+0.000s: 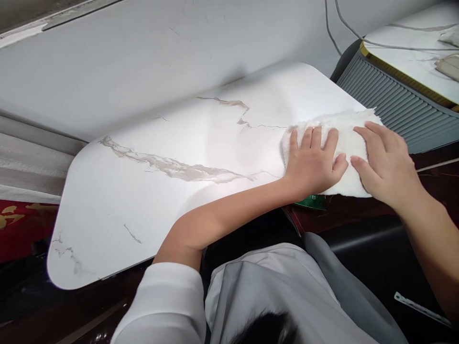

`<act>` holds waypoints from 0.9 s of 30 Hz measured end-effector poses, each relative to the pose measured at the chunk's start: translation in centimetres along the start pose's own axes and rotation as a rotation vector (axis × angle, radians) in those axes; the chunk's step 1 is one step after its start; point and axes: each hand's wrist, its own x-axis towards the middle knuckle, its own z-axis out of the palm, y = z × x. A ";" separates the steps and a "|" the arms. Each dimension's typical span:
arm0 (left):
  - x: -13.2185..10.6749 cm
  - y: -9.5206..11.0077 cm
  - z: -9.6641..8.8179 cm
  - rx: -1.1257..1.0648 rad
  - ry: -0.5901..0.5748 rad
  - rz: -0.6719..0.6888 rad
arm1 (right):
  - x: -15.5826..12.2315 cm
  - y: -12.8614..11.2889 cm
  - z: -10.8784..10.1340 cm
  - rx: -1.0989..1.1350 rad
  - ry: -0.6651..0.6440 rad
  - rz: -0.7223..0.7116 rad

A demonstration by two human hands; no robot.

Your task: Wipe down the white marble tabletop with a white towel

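Observation:
A white, fluffy cloth (355, 138) with a ragged edge lies spread over the right end of a marbled white tabletop (172, 129), its lower corner hanging past the edge. My left hand (311, 160) rests flat on the cloth's left part, fingers spread and pointing away from me. On the right side of the cloth is my right hand (387, 165), with the thumb and bent fingers apart, touching it from above. Neither hand is closed round the cloth. Just below the left wrist, part of a green item (311, 202) shows under the table's edge.
A pale wall (143, 62) runs along the far side of the table. To the right stands a grey ribbed counter (387, 91) with a gold trim, and grey cables (358, 36) hang near it. Red patterned material (25, 229) is at the left. A thin pale strip (421, 309) lies at lower right.

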 end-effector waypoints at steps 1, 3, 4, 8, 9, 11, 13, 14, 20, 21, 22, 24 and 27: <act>-0.3 -0.2 -0.1 0.001 0.000 -0.001 | -0.1 -0.5 -0.1 -0.012 -0.012 -0.009; -0.9 -0.6 -0.4 0.002 -0.004 -0.001 | -0.1 -1.5 -0.2 -0.046 -0.038 -0.041; -1.2 -0.9 -0.6 0.005 -0.008 -0.002 | 0.0 -2.0 -0.2 -0.067 -0.046 -0.061; -1.4 -2.2 -1.2 0.020 -0.032 -0.028 | 1.4 -3.6 0.0 -0.121 -0.038 -0.147; -1.3 -2.6 -1.4 0.019 -0.043 -0.038 | 1.9 -3.9 0.2 -0.124 -0.036 -0.165; -0.8 -3.6 -1.7 0.008 -0.073 -0.057 | 3.2 -4.5 0.7 -0.126 -0.045 -0.187; 0.0 -4.6 -2.0 -0.012 -0.100 -0.081 | 4.7 -5.0 1.4 -0.124 -0.061 -0.199; 0.5 -5.2 -2.1 -0.022 -0.112 -0.099 | 5.5 -5.3 1.7 -0.120 -0.072 -0.210; 3.7 -9.5 -2.0 -0.103 -0.115 -0.206 | 11.0 -7.2 3.7 -0.071 -0.111 -0.270; 4.3 -10.3 -1.7 -0.114 -0.096 -0.219 | 11.9 -7.5 4.0 -0.061 -0.116 -0.268; 4.9 -11.2 -1.5 -0.125 -0.076 -0.234 | 12.7 -7.8 4.4 -0.049 -0.119 -0.261; 6.3 -12.8 -0.8 -0.162 -0.046 -0.275 | 14.5 -8.3 5.0 -0.030 -0.129 -0.243; 8.4 -15.1 -0.1 -0.232 -0.023 -0.320 | 17.1 -8.8 6.1 -0.034 -0.142 -0.234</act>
